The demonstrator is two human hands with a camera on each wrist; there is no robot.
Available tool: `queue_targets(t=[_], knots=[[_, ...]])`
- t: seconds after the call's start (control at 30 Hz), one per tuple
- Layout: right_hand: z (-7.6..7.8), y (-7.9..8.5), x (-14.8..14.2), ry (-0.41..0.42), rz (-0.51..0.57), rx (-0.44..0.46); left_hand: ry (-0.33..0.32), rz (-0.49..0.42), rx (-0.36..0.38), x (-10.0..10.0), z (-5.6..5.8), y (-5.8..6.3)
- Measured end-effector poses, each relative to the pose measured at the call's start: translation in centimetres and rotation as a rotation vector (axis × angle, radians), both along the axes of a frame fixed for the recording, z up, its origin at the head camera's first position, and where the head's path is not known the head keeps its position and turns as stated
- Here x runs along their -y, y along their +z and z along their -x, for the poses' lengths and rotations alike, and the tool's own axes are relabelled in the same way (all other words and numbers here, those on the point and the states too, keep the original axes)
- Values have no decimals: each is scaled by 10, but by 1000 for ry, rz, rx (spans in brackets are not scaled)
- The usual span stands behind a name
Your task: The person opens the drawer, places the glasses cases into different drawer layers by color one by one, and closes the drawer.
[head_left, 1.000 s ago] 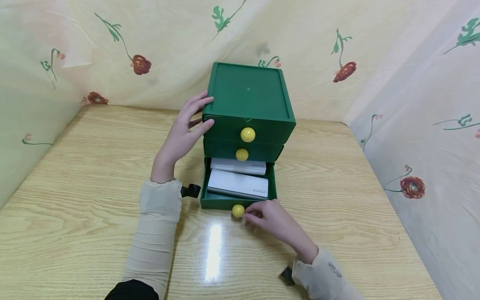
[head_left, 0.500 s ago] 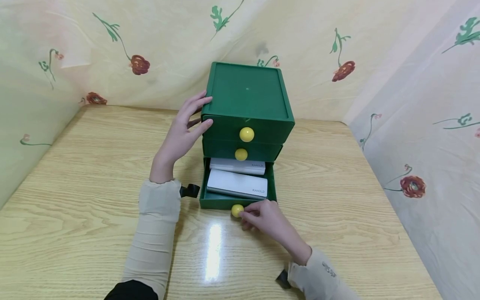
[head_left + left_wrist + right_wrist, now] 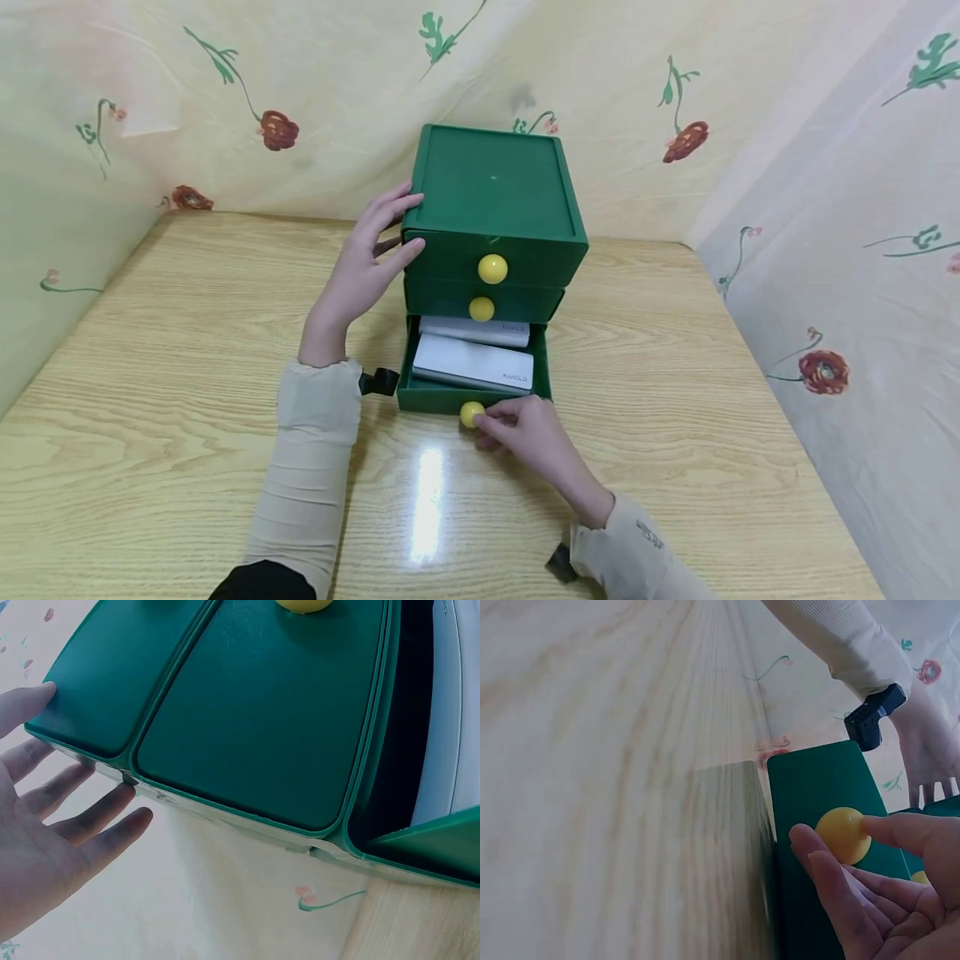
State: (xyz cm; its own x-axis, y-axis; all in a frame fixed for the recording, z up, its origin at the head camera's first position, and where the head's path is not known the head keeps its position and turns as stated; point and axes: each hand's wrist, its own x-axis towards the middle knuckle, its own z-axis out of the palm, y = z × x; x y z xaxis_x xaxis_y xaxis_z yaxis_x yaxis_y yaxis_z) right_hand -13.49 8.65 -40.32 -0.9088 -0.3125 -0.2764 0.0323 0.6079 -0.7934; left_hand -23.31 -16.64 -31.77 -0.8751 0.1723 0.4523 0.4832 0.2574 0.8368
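Note:
A green cabinet (image 3: 495, 183) with three stacked drawers stands on the table. Its bottom drawer (image 3: 438, 402) is pulled out, and two white cases, a front one (image 3: 472, 360) and a rear one (image 3: 474, 329), lie inside. My right hand (image 3: 534, 429) pinches the yellow knob (image 3: 844, 834) of that drawer between thumb and fingers. At the cabinet's upper left corner, my left hand (image 3: 360, 267) rests with spread, fairly straight fingers. In the left wrist view, the left thumb (image 3: 30, 703) touches the top drawer's front, while the other fingers lie along the side.
The upper two drawers, with yellow knobs (image 3: 492, 268), are closed. Behind the wooden table (image 3: 187, 375) hangs a flowered cloth (image 3: 337, 92), which also runs along both sides. A black wrist mount (image 3: 380, 382) sits close to the cabinet's left side.
The right fingers have come in from beside the knob to grip it. The bottom drawer has slid slightly inward, with its cases. My left hand keeps its place on the cabinet.

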Motion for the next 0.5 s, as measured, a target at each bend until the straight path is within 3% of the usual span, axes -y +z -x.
queue_targets(t=[0.5], knots=[[17,2,1,-10,50,55,5,5,-5,2,0,5]])
